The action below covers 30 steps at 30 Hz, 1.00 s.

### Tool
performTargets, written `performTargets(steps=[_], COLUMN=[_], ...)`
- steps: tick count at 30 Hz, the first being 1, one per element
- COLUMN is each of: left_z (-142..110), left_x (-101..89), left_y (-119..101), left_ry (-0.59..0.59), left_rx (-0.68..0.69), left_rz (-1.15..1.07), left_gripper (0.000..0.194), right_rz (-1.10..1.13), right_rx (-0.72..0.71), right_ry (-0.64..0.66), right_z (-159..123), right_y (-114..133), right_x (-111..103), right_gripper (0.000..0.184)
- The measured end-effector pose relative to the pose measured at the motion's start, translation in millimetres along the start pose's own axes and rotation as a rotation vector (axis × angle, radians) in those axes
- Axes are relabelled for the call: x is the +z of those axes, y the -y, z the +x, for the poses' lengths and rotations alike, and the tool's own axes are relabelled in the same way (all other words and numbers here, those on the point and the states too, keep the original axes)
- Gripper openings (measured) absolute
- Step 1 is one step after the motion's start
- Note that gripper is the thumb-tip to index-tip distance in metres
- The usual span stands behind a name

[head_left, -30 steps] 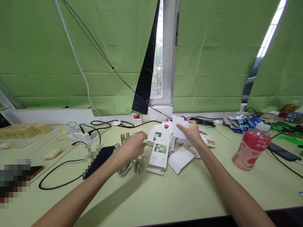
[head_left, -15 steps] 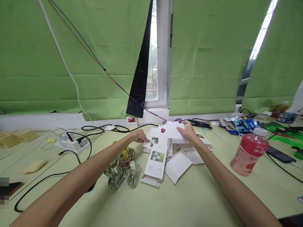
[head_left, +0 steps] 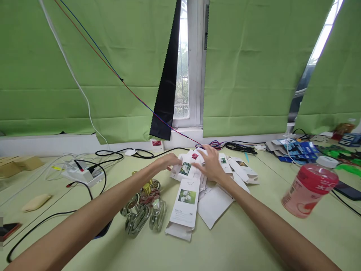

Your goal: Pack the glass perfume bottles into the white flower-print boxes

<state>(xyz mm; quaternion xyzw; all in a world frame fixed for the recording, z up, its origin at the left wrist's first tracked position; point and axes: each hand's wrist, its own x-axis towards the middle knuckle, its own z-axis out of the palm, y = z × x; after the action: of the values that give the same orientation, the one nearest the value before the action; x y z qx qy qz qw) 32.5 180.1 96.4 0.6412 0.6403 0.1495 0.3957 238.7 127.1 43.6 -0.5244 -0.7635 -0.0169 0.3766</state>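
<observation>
Several white paper boxes printed with flower photos lie in a loose pile in front of me. My left hand point(head_left: 170, 161) is at the pile's left side, its fingers somewhat apart at the edge of a box with a white-flower picture point(head_left: 185, 168). Over the other side of that box, my right hand point(head_left: 209, 162) spreads its fingers and grips nothing that I can see. Closer to me lies a longer flower box point(head_left: 184, 215), its near end flap open. Beside it is a plain white flattened piece point(head_left: 214, 206). The hands hide part of the pile.
Coiled cables point(head_left: 137, 218) with metallic and yellow ends lie left of the boxes. A pink drink bottle point(head_left: 310, 190) stands at right. A power strip point(head_left: 84, 174) with cords sits at left. Blue packaging point(head_left: 300, 150) and a black cable coil point(head_left: 241, 147) are toward the back.
My right hand has let go of the white box it held, moved slightly left and spread its fingers. My left hand has shifted a little right, with its fingers more extended.
</observation>
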Motion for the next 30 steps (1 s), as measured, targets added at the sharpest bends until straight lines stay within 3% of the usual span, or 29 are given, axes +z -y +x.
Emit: performTargets(steps=[2,5,9,14,17,23,26,30], left_z=[0,-1,-8,-13,-12,-7,-1,11], left_x=[0.5,-0.7,-5.1,-23.0,-45.9,-91.7,-99.0,-101.2], left_y=[-1,-3,-4,-5,-8,-13,-9,3], left_ry=[0.021,0.103,0.18,0.177,0.106,-0.134,-0.227,-0.236], left_rx=[0.003,0.007,0.01,0.074,0.122,0.234,0.214,0.141], left_rz=[-0.031,-0.106,-0.187,-0.234,-0.238,-0.26,-0.315,-0.405], left_gripper=[0.024,0.028,0.04,0.055,0.06,0.048,0.052,0.054], right_rz=[0.026,0.057,0.096,0.192,0.245,0.251,0.182,0.097], right_rx=[-0.156,-0.202,-0.13,-0.055,-0.006,0.04,0.119,0.183], right_ry=[0.191,0.34,0.345,0.297,0.225,0.122,0.12,0.211], right_z=[-5,-6,-1,3,8,24,35,51], right_y=[12,20,23,27,31,43,53,62], right_x=[7,19,27,20,13,-4,-10,-11], right_gripper=[0.073,0.096,0.099,0.097,0.097,0.105,0.109,0.111])
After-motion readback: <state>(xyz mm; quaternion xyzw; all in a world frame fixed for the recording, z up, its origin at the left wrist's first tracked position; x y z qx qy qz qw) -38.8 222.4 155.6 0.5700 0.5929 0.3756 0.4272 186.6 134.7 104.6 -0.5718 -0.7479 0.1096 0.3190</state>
